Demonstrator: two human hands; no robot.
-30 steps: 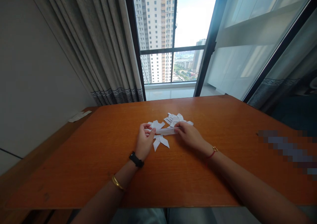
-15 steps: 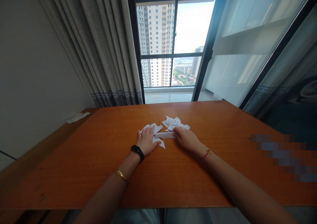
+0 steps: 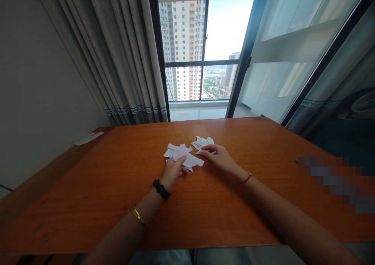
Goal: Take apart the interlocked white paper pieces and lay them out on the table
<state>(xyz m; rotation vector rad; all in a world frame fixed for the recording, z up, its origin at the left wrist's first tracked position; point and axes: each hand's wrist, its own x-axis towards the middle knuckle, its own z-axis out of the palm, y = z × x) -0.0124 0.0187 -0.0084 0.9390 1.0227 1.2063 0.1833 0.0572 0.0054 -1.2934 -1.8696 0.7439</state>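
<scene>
Left hand (image 3: 172, 170) pinching folded paper strip (image 3: 187, 158) | right hand (image 3: 218, 158) resting open on paper pile (image 3: 202, 143) | table (image 3: 117, 187) | folding seemingly midway, 1 strip in work

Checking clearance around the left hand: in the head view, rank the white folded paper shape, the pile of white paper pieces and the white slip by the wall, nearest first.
1. White folded paper shape: at the left hand fingertips, touching.
2. Pile of white paper pieces: to the right, farther back, under the right hand.
3. White slip: far left, by the wall.
</scene>
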